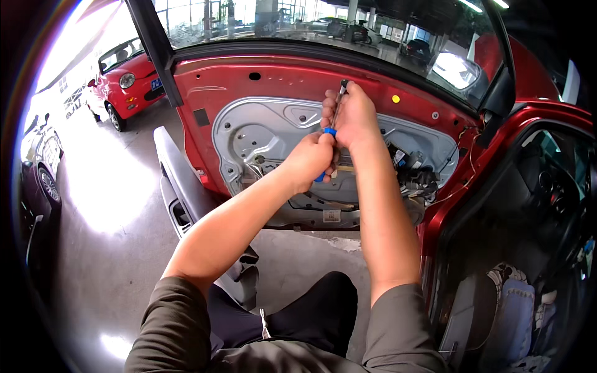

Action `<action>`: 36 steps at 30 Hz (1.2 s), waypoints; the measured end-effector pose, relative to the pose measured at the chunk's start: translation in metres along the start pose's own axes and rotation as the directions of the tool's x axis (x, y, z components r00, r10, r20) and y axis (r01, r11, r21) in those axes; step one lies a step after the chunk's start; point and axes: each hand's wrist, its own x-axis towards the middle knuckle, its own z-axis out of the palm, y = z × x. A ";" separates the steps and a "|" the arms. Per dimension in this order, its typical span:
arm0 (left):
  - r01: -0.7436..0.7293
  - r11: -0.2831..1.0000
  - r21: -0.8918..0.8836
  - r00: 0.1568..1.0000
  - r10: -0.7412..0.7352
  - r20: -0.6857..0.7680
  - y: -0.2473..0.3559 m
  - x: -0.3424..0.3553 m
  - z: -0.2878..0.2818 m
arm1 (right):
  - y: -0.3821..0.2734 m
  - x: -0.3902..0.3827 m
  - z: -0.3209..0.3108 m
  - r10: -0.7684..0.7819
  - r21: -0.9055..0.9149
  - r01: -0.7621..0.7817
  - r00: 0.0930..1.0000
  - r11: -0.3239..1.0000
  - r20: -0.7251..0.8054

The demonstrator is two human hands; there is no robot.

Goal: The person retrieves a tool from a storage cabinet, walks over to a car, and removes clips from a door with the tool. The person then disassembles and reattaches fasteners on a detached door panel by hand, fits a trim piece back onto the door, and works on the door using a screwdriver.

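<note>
Against the stripped inner face of the open red car door, just above picture centre, a screwdriver with a blue handle and a slim metal shaft stands nearly upright, its tip toward twelve o'clock; the left hand is clenched around the blue handle at the lower end, while the right hand grips the shaft higher up, the two hands touching; behind them lies the grey metal inner panel of the door, with loose wiring at three o'clock from the hands; at eight o'clock the detached grey door trim panel leans by the door; far off at ten o'clock stands a small red car on the shiny floor.
</note>
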 end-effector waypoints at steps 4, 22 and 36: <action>-0.212 0.879 0.427 0.943 0.298 -0.145 -0.018 0.016 -0.004 | -0.001 -0.003 0.007 0.026 0.007 -0.026 0.998 1.000 -0.057; -0.601 0.579 0.552 0.734 0.672 0.095 0.003 0.018 -0.026 | 0.003 -0.038 0.025 -0.523 -0.021 0.530 0.842 0.848 0.133; -0.785 0.530 0.323 0.618 0.709 0.339 0.033 -0.072 -0.070 | 0.063 -0.112 -0.039 -0.002 -0.046 0.057 0.658 0.997 0.753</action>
